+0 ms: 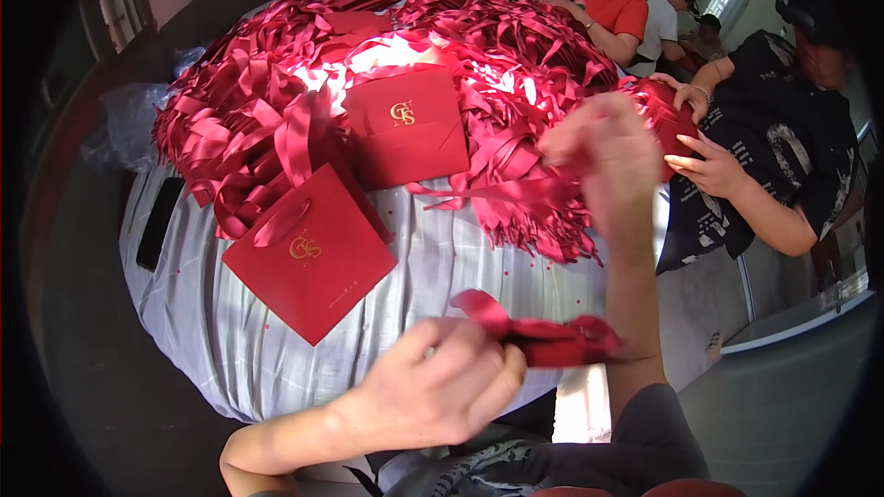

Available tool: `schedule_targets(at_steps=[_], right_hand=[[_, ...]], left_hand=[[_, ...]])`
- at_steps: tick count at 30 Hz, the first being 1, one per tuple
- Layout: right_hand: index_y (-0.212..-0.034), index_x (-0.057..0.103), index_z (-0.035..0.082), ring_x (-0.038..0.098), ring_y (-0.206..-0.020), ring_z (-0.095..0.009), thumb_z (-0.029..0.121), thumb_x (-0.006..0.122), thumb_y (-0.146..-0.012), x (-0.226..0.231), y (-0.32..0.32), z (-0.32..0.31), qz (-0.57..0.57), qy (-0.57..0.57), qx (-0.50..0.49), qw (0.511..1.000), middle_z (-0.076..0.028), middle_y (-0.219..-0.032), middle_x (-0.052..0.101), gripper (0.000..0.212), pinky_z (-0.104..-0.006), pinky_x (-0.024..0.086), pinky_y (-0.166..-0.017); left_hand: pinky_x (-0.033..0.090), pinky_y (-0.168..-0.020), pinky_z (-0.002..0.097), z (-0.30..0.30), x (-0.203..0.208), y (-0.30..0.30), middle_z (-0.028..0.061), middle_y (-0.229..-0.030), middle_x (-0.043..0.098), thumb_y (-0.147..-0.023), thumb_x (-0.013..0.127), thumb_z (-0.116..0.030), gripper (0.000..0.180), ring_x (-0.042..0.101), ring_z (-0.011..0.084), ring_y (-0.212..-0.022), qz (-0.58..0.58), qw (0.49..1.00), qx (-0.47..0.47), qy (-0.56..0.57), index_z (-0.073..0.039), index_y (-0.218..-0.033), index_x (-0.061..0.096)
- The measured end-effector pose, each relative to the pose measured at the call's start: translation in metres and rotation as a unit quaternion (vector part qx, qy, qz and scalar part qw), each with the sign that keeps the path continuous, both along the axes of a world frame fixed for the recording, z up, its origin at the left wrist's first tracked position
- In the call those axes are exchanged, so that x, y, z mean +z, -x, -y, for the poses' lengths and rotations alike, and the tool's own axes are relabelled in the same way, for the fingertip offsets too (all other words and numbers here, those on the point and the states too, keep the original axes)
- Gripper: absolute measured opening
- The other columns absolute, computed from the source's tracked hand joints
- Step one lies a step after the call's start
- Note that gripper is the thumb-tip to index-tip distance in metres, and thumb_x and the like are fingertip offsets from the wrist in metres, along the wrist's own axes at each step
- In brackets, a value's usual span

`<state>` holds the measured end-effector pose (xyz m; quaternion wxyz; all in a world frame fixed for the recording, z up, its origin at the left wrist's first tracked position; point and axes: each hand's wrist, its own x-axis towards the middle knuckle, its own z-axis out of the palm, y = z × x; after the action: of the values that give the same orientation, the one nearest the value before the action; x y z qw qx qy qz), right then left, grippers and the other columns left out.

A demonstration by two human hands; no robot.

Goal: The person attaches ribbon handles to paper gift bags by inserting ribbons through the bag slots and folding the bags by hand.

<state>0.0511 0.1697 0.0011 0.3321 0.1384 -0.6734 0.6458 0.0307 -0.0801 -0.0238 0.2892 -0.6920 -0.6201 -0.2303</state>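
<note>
Left grip: the left hand is curled, fingers pinching one end of a dark-red flat piece with a glossy ribbon loop; exact finger contact blurred.
Right grip: the right hand is raised and motion-blurred; cannot tell whether its fingers are spread or pressed together, or whether they hold anything.
Held piece: in front of the torso, near the front edge of the round table under a pleated silvery-white cloth; seen nearly edge-on, its far end overlapping the right forearm in view.
Right-hand surroundings: in view, the hand overlaps the right side of a large heap of glossy red satin ribbons; contact unclear.
Front bag: a square red paper bag with gold emblem and ribbon handle, turned cornerwise on the cloth, left of centre.
Centre bag: a red paper bag with a gold emblem and a horizontal fold, against the heap.
Table's left edge: a black flat rectangular slab; beyond it, a crumpled clear plastic bag.
Right neighbour: a person in a black patterned shirt, both hands at a stack of red pieces.
Far side: a person in an orange-red shirt, beside one in white.
</note>
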Motion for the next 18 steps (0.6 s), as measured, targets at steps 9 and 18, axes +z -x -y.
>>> schedule_targets(at_steps=[9,18], right_hand=[[-0.104,0.053,0.0,0.047,-0.059,-0.003,0.008,0.052,-0.094,0.016,-0.052,0.033,-0.006,-0.086,-0.184,0.979,-0.002,-0.073,0.055,0.013,-0.0159,0.036,-0.052],[-0.09,0.058,0.0,0.052,-0.064,-0.003,0.0,0.063,-0.087,-0.057,-0.007,0.062,0.154,-0.243,-0.107,0.952,-0.001,-0.075,0.059,0.007,-0.0188,0.04,-0.055]], left_hand=[[0.044,-0.073,0.0349,-0.019,0.0,0.07,0.012,-0.076,0.055,-0.074,0.067,0.004,0.028,0.049,0.0283,-0.076,0.355,0.931,0.082,0.013,0.001,-0.101,0.063],[0.047,-0.072,0.0297,-0.016,-0.032,0.093,0.0088,-0.087,0.057,-0.079,0.066,0.003,0.031,0.054,0.0198,-0.079,0.508,0.858,0.068,0.043,-0.002,-0.109,0.065]])
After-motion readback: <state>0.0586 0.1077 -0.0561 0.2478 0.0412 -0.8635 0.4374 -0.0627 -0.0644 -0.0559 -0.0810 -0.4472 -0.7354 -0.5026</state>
